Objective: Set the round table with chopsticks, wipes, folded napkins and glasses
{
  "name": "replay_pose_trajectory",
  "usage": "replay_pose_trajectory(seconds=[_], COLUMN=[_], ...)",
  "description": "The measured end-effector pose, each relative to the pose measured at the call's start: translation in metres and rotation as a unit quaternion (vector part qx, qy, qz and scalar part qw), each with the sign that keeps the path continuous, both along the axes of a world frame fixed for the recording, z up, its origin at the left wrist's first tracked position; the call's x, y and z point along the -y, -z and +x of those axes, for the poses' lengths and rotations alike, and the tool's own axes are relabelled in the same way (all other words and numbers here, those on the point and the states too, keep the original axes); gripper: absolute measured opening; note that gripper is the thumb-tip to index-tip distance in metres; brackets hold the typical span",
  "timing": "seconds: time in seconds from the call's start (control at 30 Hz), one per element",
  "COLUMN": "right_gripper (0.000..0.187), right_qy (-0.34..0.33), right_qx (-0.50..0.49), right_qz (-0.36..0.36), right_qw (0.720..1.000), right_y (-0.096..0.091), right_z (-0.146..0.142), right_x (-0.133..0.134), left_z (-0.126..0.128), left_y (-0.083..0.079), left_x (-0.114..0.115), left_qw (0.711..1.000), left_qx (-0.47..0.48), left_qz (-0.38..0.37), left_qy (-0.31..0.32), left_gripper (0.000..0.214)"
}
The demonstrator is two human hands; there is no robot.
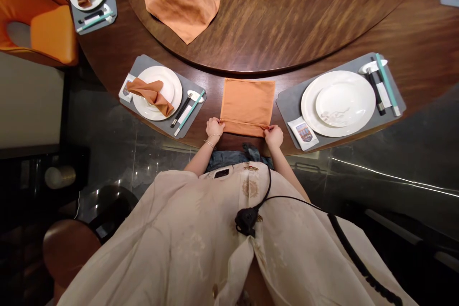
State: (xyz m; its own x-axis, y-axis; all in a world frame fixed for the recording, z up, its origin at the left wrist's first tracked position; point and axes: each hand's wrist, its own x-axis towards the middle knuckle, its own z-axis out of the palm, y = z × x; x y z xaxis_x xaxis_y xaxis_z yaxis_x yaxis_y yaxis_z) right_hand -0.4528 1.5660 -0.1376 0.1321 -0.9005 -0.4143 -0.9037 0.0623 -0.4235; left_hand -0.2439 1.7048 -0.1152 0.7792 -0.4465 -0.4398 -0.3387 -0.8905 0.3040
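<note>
two hands (pixel 215 127) (pixel 274 136) on one orange napkin (pixel 247 100)

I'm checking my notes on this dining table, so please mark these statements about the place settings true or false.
Left hand and right hand hold the near edge of a flat orange cloth napkin: true.
The round white plate left of it holds a folded orange napkin: true.
The round white plate right of it holds a napkin: false, a smaller white plate sits there.
The placemats are round and green: false, the grey placemat is rectangular.
</note>
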Motion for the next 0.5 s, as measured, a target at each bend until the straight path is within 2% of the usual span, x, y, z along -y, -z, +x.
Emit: replay_pose_trajectory(seconds=[0.07, 0.17, 0.23, 0.27, 0.37, 0.43, 0.5], right_gripper=[0.015, 0.015, 0.015, 0.013, 0.013, 0.016, 0.017], right_qy=[-0.008, 0.065, 0.113, 0.122, 0.110, 0.094, 0.048], right_qx=[0.024, 0.108, 0.160, 0.179, 0.214, 0.242, 0.293], right_qz=[-0.014, 0.045, 0.117, 0.152, 0.248, 0.290, 0.240], right_qw=[1.000, 0.991, 0.974, 0.964, 0.938, 0.921, 0.924], right_y=[0.000, 0.001, 0.001, 0.000, -0.004, -0.011, -0.020], right_z=[0.001, -0.002, -0.008, -0.011, -0.025, -0.034, -0.039], right_x=[-0.001, 0.004, 0.009, 0.012, 0.020, 0.025, 0.030], left_z=[-0.003, -0.002, 0.003, 0.007, 0.023, 0.033, 0.042], left_y=[0.000, 0.000, 0.000, 0.000, -0.001, -0.004, -0.008], left_x=[0.003, 0.008, 0.009, 0.007, -0.001, -0.008, -0.015], left_qw=[1.000, 0.999, 0.993, 0.980, 0.927, 0.911, 0.904], left_qx=[0.008, -0.003, -0.103, -0.174, -0.337, -0.376, -0.375], left_qz=[0.020, -0.006, -0.051, -0.074, -0.113, -0.136, -0.198], left_qy=[0.022, 0.037, -0.020, -0.057, -0.119, -0.100, -0.051], left_gripper=[0.018, 0.018, 0.020, 0.021, 0.026, 0.033, 0.035])
